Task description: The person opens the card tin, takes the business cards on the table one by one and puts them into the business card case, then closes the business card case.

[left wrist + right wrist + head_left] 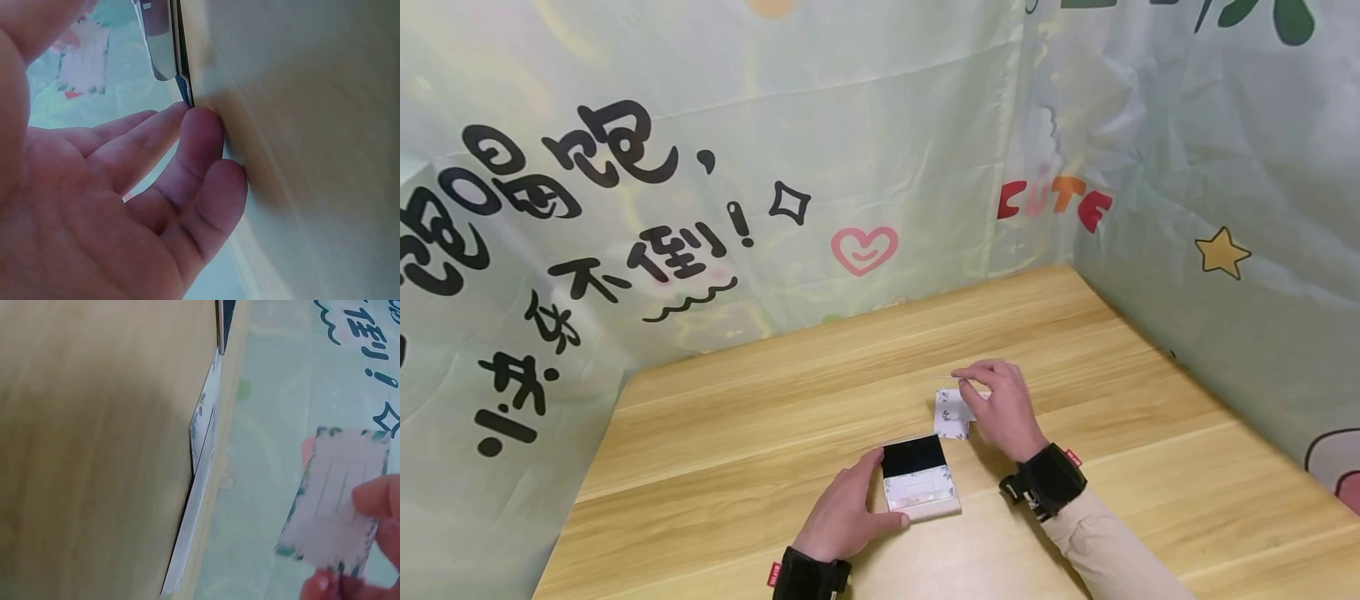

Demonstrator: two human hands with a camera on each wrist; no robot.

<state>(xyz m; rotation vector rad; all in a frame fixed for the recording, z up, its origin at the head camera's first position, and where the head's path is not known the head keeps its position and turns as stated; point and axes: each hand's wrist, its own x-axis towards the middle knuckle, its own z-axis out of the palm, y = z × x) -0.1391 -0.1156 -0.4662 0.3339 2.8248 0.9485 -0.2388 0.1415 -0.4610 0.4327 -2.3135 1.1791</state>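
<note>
My left hand [850, 504] grips a small flat card case [913, 456], thumb at its near edge and index finger at its far left corner. Its upper half shows black, and white leaf-patterned cards [919, 487] fill the lower half. In the left wrist view the other fingers [203, 134] curl against the table beside the case's shiny edge. To the right, my right hand [1003, 408] pinches a single white card [331, 494] with a green leafy border, held above the table. Below that hand lie overlapping leaf-patterned cards [953, 414], partly covered by it.
The wooden table [737, 433] extends around both hands. Pale printed cloth [887, 125] hangs behind its far edge and along the right side. Black cameras are strapped to both wrists.
</note>
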